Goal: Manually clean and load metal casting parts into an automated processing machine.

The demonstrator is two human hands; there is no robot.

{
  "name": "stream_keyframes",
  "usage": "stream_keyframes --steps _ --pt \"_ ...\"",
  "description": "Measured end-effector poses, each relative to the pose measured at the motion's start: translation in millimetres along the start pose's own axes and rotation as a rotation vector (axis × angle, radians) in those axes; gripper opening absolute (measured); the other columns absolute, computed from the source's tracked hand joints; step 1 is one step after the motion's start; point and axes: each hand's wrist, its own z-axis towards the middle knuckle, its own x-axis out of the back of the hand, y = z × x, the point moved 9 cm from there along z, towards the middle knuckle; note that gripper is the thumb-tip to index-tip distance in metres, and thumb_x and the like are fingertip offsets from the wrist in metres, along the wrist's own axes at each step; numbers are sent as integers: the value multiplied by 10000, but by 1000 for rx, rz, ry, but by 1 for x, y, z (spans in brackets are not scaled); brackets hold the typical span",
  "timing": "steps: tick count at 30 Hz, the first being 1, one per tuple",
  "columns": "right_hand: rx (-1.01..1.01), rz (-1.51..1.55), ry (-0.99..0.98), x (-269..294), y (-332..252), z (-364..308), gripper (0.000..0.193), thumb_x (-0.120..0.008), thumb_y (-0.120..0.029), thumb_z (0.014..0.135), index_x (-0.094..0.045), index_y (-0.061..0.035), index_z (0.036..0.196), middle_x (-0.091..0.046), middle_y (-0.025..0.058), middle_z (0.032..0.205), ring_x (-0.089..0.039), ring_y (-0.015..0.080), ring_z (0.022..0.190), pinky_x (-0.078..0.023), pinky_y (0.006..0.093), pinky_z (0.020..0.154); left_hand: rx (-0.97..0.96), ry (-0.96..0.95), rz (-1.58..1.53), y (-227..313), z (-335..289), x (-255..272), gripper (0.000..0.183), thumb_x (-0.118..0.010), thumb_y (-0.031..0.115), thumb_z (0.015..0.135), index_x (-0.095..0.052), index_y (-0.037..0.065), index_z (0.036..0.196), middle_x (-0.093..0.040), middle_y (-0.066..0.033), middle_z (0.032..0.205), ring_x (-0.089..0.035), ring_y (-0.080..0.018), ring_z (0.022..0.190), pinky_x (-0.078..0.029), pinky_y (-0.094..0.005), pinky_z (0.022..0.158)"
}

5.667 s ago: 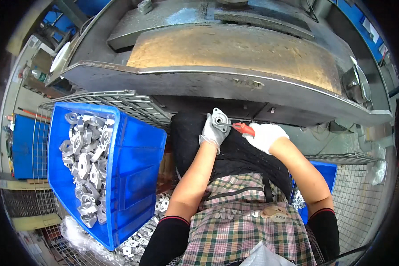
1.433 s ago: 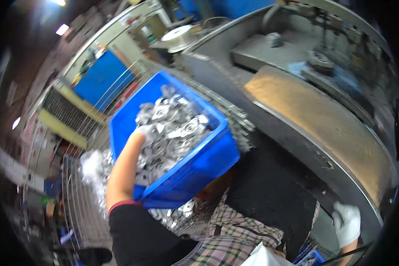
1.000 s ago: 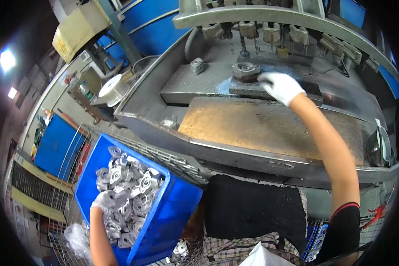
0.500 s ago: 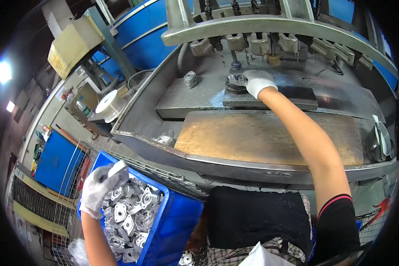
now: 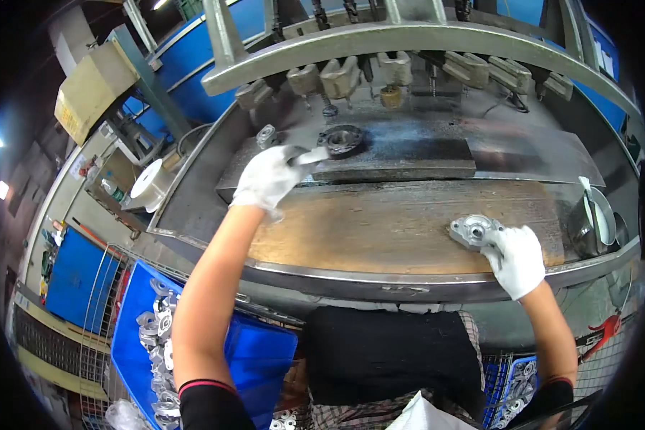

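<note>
In the head view, your left side carries a large blue bin (image 5: 265, 358), tilted, with grey metal castings (image 5: 163, 326) heaped inside. At your lower right, a smaller blue bin (image 5: 507, 383) also contains similar castings, partly covered by your sleeve. A metal cup (image 5: 586, 233) stands at the right end of the machine tray (image 5: 322, 281), with a white strip at its mouth. The beige machine housing (image 5: 97, 89) at upper left bears marks too small to read.

Your left hand (image 5: 269, 179) is closed on a pale metal part (image 5: 311, 156), above the left end of the wooden board (image 5: 380, 222). This part is blurred; its long axis runs nearly sideways, with the free end pointing right, near the dark round fixture (image 5: 342, 137) on the steel block (image 5: 408, 161).

Your right hand (image 5: 517, 261) pinches the flanged casting (image 5: 473, 231) by its right end, over the right part of the board; you cannot tell whether it touches the wood. Its bored face is turned up, and its long axis runs roughly left to right, with the free lug pointing left.
</note>
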Motion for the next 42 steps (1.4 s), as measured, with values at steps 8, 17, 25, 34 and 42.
stream_keyframes --steps 8,17,25,34,42 --pt "-116 62 106 0 15 -18 218 -701 -112 743 -612 -118 942 -561 60 713 -564 253 703 -406 379 682 -111 238 219 5 81 -86 367 -616 394 864 -664 181 1159 -677 -130 1071 -633 -328 1009 -496 -424 870" --pt "-121 35 112 1 17 -18 207 -699 -123 750 -608 -113 935 -542 55 692 -549 246 681 -401 377 671 -140 153 229 6 98 -115 388 -424 329 971 -558 156 1292 -541 -68 1358 -489 -297 1260 -414 -403 1041" --pt "-119 36 125 0 16 -19 198 -697 -133 756 -614 -110 934 -548 59 692 -552 248 675 -404 378 666 -32 15 271 1 101 -126 502 -402 62 879 -493 158 1364 -494 -62 1412 -444 -314 1312 -388 -395 1076" --pt "-128 95 107 2 12 -16 131 -675 -130 771 -626 -119 891 -612 83 719 -597 265 696 -420 384 668 -49 88 -161 -24 86 -99 517 -444 29 857 -514 154 1354 -533 -184 1342 -473 -367 1275 -384 -383 1056" --pt "-110 53 135 7 15 -23 121 -675 -143 778 -634 -108 886 -618 104 706 -599 287 693 -423 394 668 15 -100 -918 84 -49 -87 484 -591 238 937 -499 32 1365 -568 -91 1334 -533 -188 1210 -410 -326 1016"
